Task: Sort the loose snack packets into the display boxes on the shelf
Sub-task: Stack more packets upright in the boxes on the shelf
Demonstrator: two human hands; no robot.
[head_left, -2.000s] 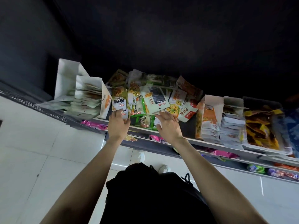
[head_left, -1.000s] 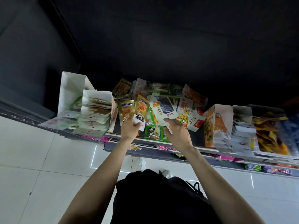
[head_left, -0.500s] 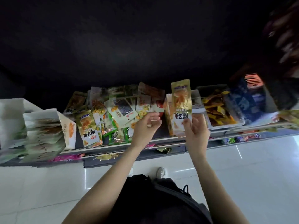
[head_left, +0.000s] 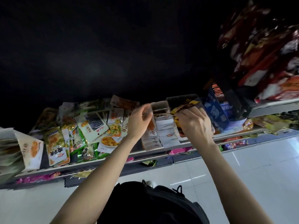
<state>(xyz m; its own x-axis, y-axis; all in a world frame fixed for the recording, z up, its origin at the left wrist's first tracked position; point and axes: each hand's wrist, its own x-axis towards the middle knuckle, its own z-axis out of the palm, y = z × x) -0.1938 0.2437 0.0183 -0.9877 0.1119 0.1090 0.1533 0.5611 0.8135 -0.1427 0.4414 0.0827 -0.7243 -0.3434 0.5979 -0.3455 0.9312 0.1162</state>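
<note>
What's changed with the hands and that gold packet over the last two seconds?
Both hands left the loose pile and moved right. The right hand now grips a gold packet at the dark tray; half a second ago it held it upright. The left hand hovers over the white display box. The pile stays put.

shelf [head_left: 161,151], loose packets [head_left: 90,126], display boxes [head_left: 163,131]

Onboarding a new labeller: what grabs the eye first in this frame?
First the two bare hands raised at the shelf: the right hand grips a gold packet over the dark tray, and the left hand hovers with curled fingers by the white display boxes of stacked packets. Next, the jumbled loose packets left of the hands.
</note>
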